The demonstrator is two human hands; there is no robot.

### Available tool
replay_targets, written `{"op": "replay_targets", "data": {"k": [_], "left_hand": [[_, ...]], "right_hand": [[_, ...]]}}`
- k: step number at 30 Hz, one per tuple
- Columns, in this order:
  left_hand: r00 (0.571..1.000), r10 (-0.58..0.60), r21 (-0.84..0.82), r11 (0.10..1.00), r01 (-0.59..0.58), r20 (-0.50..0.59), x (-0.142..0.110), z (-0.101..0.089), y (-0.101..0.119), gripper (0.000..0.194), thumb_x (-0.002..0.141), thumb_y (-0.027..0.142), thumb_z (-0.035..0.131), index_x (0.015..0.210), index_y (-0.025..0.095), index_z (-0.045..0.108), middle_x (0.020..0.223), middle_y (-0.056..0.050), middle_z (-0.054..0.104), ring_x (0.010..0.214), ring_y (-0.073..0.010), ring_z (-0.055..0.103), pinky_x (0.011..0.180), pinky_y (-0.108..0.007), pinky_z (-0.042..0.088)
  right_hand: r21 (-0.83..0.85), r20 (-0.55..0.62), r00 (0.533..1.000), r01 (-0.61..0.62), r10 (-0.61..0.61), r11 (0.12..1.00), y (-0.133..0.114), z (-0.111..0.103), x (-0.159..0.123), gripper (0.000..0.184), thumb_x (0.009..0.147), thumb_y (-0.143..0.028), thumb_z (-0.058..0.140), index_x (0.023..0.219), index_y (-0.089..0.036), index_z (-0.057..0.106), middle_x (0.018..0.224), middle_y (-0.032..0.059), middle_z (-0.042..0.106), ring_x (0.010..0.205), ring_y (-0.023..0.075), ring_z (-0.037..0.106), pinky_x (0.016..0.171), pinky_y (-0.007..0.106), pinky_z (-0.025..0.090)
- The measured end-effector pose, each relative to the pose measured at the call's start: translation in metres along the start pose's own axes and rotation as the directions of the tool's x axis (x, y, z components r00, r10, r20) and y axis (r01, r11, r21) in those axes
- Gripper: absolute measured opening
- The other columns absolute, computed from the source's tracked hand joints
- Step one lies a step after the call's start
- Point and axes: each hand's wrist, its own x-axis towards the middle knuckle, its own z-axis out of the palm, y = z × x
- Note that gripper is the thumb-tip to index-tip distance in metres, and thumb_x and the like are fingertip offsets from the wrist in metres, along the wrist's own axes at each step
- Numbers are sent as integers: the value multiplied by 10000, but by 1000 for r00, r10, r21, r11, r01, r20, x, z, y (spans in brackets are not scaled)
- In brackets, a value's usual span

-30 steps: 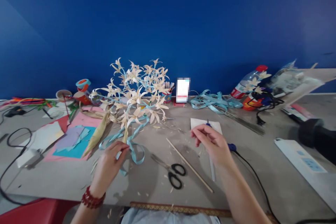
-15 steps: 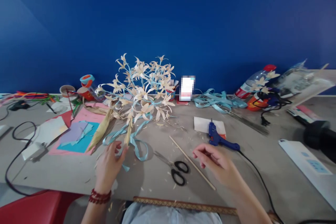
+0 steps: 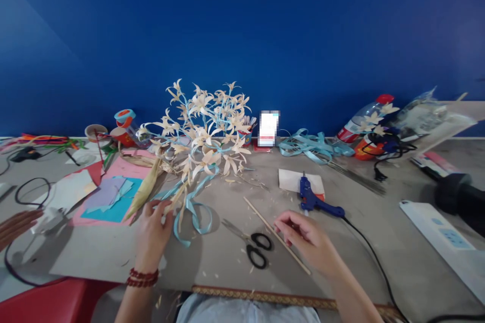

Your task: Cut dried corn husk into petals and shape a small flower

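Observation:
My left hand (image 3: 154, 227), a dark red bead bracelet at its wrist, is over the table with fingers bent and apart. Its fingertips are beside a pale dried husk strip (image 3: 183, 203) and a light blue ribbon (image 3: 195, 214); whether they touch is unclear. Behind it stands a bunch of cream husk flowers (image 3: 206, 131) on blue-wrapped stems. My right hand (image 3: 303, 236) hovers near a thin wooden stick (image 3: 261, 218), fingers loosely curled and nothing visible in them. Black-handled scissors (image 3: 257, 250) lie between my hands.
Another person's hand (image 3: 18, 227) reaches in at the left edge, near a white plug adapter (image 3: 51, 219). A blue glue gun (image 3: 314, 201) rests on white paper, its cord trailing right. Coloured paper sheets (image 3: 113, 207), a ribbon heap (image 3: 306, 146) and a power strip (image 3: 443, 234) lie around.
My left hand has drawn slightly left, away from the husk strip, and its fingers have spread. My right hand is nearly still. Another person's hand has come in from the left.

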Motion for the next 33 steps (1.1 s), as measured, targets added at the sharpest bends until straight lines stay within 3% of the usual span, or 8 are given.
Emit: {"op": "replay_targets", "data": {"k": [7,14,16,19,23,25,29,33], "left_hand": [[989,98,100,989,-109,110,-4,9,15,207,861,394,540,781,225,627,825,-48,606,831,-248,614,732,-330,448],[983,-171,-252,951,181,60,-4,14,-2,216,825,416,549,799,216,628,672,3,616,594,-174,561,567,-268,401],[951,-305,-472,833,290,48,-5,12,-7,249,795,449,589,820,205,632,670,6,622,603,-170,559,565,-263,419],[892,-424,-762,523,382,156,-9,8,-5,314,718,434,699,908,189,647,721,9,638,623,-144,559,579,-245,451],[814,-463,-904,59,424,352,-23,0,16,375,666,352,784,991,213,658,799,21,642,681,-116,589,626,-226,487],[797,-464,-915,-89,393,387,-33,-4,30,291,696,311,777,949,231,659,818,32,632,713,-103,590,667,-216,500],[817,-365,-891,-264,370,447,-55,-9,48,186,747,268,752,886,228,635,819,27,598,716,-92,563,689,-217,503],[778,-93,-727,-439,528,621,-71,-9,61,180,760,220,742,894,195,626,730,16,531,659,-90,513,613,-214,469]], "right_hand": [[4,29,999,23,-24,1000,0,4,1,276,940,-407,486,812,-190,598,688,-2,577,601,130,541,525,207,406],[2,31,999,8,-8,1000,1,4,-3,274,940,-406,487,819,-188,600,694,-2,586,599,127,544,526,205,408],[9,28,1000,2,-3,1000,1,6,-3,271,938,-405,495,813,-189,599,687,-6,581,594,124,541,518,200,404],[15,49,999,-4,3,1000,0,11,-1,274,941,-399,494,801,-189,600,681,-9,582,594,121,546,519,196,405],[11,87,996,23,-24,1000,0,21,2,240,935,-365,507,814,-189,617,732,7,623,635,132,567,553,204,426],[6,101,994,39,-39,999,-1,26,3,230,929,-355,516,808,-191,622,744,12,633,642,138,569,557,209,429],[-4,114,992,62,-61,998,-1,33,3,221,922,-345,531,789,-198,629,722,7,633,622,138,560,541,211,411],[-25,149,984,97,-92,995,-4,41,1,210,911,-334,557,781,-201,656,695,0,627,633,137,553,537,209,383]]}}
